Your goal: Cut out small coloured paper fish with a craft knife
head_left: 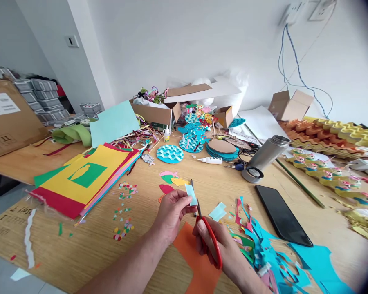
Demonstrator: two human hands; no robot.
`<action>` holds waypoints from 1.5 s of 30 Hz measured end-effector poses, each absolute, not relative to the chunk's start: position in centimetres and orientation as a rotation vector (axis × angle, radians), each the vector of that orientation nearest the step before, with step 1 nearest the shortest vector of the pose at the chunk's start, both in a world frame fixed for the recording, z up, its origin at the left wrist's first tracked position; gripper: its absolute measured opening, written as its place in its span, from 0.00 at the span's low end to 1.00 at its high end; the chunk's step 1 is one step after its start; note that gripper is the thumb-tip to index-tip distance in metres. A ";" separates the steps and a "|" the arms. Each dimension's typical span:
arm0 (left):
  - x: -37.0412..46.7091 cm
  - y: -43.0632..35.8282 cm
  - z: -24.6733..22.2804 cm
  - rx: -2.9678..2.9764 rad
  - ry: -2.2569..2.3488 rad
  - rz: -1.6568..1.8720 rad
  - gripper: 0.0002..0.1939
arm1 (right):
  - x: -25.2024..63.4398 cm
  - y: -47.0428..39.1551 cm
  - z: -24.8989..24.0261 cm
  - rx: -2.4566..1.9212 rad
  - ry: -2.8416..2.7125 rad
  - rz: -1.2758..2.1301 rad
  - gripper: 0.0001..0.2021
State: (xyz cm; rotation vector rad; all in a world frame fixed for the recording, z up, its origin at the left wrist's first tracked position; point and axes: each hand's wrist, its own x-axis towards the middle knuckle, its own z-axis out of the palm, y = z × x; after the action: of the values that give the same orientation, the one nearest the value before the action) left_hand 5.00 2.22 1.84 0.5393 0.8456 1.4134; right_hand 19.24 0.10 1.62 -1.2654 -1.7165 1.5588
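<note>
My left hand (175, 212) pinches a small piece of light blue paper (190, 194) between thumb and fingers, above the middle of the table. Red-handled scissors (215, 245) are in my right hand (216, 237), their blades pointing away from me along the right edge of that paper. Whether the blades touch the paper is hard to tell. Under my hands lies a sheet of orange paper (196, 261). Just beyond them are paper fish cut-outs in pink, green, yellow and red, with the yellow fish (180, 181) nearest the blades. Another light blue scrap (217, 211) lies to the right.
Coloured paper sheets (88, 175) are stacked at left, near small paper dots (122, 230). At right lie a black phone (283, 214), a steel flask (268, 153) and blue paper scraps (270, 253). Farther back are wavy blue discs (169, 154), a glue bottle (210, 160) and cardboard boxes (155, 114).
</note>
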 end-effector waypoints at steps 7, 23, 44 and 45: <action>5.0 2.2 1.9 0.558 0.840 1.418 0.16 | 19.1 -0.1 1.5 -1.250 -1.665 1.583 0.31; 5.0 1.9 2.1 0.676 0.868 1.370 0.16 | 19.3 0.5 2.2 -0.982 -1.113 1.619 0.22; 5.6 1.4 1.7 0.809 0.920 1.199 0.11 | 19.7 0.6 2.3 -1.206 -1.192 1.484 0.19; 5.6 1.4 1.7 0.828 0.930 1.195 0.11 | 19.8 0.6 2.2 -1.208 -1.191 1.482 0.19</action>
State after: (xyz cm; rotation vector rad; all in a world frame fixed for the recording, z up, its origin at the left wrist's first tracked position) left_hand 5.59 1.36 1.66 0.8279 0.9298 1.1945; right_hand 19.76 0.61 2.22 -1.2082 -1.1910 1.4820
